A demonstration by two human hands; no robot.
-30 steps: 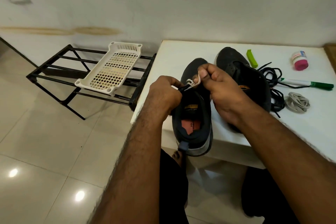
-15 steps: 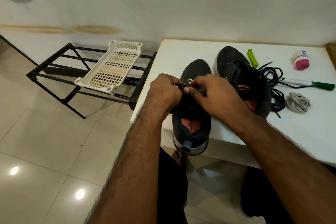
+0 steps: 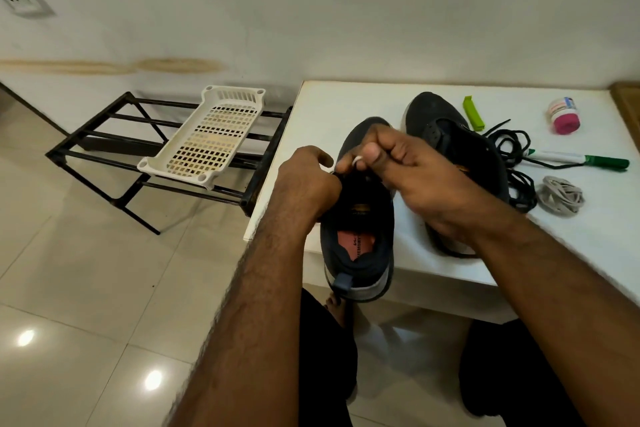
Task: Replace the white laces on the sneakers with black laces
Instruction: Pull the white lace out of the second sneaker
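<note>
On the table edge [image 3: 311,107]: near sneaker [image 3: 360,236], heel overhanging.
Right hand [image 3: 412,177]: pinches white lace [image 3: 356,160].
Left hand [image 3: 308,180]: grips sneaker's side.
Beside: black laces [image 3: 512,142].

Near sneaker [image 3: 358,218] sits at the surface's [image 3: 346,100] front edge, heel overhanging. Left hand [image 3: 304,180] grips its left collar. Right hand [image 3: 408,170] pinches a white lace [image 3: 356,160] loop above the tongue. Second sneaker [image 3: 450,135] lies just beside it, to the right. Black laces [image 3: 512,149], a grey lace bundle [image 3: 561,195], green-capped marker [image 3: 581,159], green clip [image 3: 473,113] and pink jar [image 3: 563,114] occupy the right side.
</note>
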